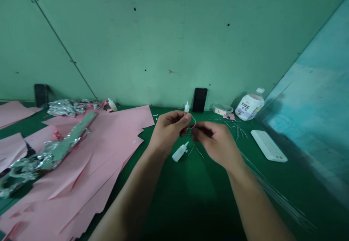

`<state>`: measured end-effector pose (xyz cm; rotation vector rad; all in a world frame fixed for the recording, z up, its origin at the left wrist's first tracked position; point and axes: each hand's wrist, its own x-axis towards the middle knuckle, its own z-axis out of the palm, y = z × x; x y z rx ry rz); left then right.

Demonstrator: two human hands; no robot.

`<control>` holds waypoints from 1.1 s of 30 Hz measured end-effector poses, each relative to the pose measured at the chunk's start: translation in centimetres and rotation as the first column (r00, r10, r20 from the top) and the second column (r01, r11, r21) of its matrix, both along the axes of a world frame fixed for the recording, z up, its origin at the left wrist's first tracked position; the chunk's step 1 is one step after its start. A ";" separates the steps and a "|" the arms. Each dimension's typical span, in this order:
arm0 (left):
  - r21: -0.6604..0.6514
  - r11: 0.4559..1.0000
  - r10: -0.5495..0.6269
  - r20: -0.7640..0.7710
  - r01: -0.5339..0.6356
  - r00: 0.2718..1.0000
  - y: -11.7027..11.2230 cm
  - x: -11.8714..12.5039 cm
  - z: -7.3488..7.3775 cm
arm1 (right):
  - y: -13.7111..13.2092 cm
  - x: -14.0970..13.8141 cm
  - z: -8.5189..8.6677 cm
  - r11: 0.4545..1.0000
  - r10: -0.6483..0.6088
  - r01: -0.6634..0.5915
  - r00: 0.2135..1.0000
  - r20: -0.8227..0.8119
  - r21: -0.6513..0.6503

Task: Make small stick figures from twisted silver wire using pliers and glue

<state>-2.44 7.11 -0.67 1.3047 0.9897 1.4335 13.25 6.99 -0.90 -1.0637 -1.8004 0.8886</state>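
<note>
Between my two hands is a thin pale wire (194,123), bent into a curve. My left hand (169,131) is closed, its thumb and fingers pinching one end of the wire. Opposite it, my right hand (215,141) pinches the lower part of the same wire; its fingertips are partly hidden. Just below them a small white squeeze bottle (178,153) with a pointed nozzle lies on the green table. Short bent wire pieces (196,148) lie beside the bottle. Behind my left hand stands another small nozzle bottle (187,107).
Pink paper sheets (109,139), with foil-wrapped scissors (51,155) on top, cover the left. Long straight wires (275,193), twisted wire pieces (237,126) and a white power bank (268,146) lie right. A phone (200,99), plastic tub (222,110) and drink bottle (249,106) line the wall.
</note>
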 end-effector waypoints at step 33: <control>0.072 0.979 -0.192 -0.021 0.193 0.981 -1.1 2.1 -0.1 | 1.0 -1.2 -1.4 0.923 -0.315 0.383 0.714 -0.625 -0.027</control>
